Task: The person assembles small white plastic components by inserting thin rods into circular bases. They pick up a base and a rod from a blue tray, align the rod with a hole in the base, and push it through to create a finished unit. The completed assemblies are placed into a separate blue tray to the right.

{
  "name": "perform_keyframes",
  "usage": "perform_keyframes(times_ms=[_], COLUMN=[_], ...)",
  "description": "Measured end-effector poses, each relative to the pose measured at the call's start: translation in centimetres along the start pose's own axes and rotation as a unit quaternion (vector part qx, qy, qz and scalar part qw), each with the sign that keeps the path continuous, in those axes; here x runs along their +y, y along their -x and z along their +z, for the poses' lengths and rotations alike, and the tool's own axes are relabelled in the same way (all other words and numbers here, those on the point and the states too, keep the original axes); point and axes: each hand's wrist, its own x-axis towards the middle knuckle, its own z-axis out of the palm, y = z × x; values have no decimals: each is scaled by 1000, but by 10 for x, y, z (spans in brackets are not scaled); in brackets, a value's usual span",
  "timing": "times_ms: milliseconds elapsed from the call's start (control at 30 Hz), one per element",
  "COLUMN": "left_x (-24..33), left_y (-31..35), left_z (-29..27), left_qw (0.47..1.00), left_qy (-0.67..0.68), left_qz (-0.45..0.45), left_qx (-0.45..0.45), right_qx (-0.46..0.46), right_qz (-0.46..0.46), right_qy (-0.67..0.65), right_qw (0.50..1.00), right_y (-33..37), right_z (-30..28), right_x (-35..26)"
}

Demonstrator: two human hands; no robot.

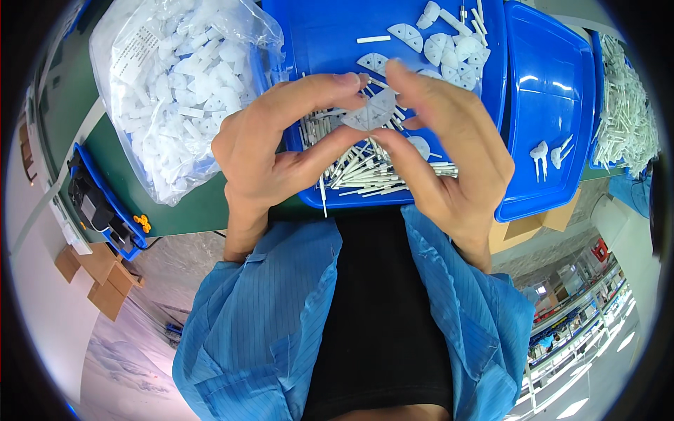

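Note:
Between my two hands is a white, fan-shaped plastic piece (373,112) with small marks or holes on its face. My left hand (275,137) pinches its left side between thumb and fingers. On the other side my right hand (453,137) is closed at its edge, thumb below and fingers above; the fingertips are slightly blurred. Directly under the hands, thin white rods (361,172) lie heaped in a large blue tray (319,28). More white fan-shaped pieces (406,36) lie loose toward the tray's far right.
A clear plastic bag (126,126) full of white pieces stands at the left. To the right, a second blue tray (547,112) carries two small rod assemblies (538,158). Beyond it, many thin parts (625,105) are heaped. A small blue bin (116,224) holds a black device.

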Motion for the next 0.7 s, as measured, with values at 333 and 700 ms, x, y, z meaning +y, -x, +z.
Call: perform_keyframes(times_ms=[333,700], left_x=[7,5], left_y=[-1,3], left_z=[1,-2], left_qw=[998,1000], left_qy=[-51,-11], left_qz=[27,-12], left_qx=[-6,-15], right_qx=[-95,-148], right_qz=[75,70], right_qy=[-12,-86], right_qw=[993,983], right_y=[3,-6], right_z=[-8,-19], right_x=[-11,3])
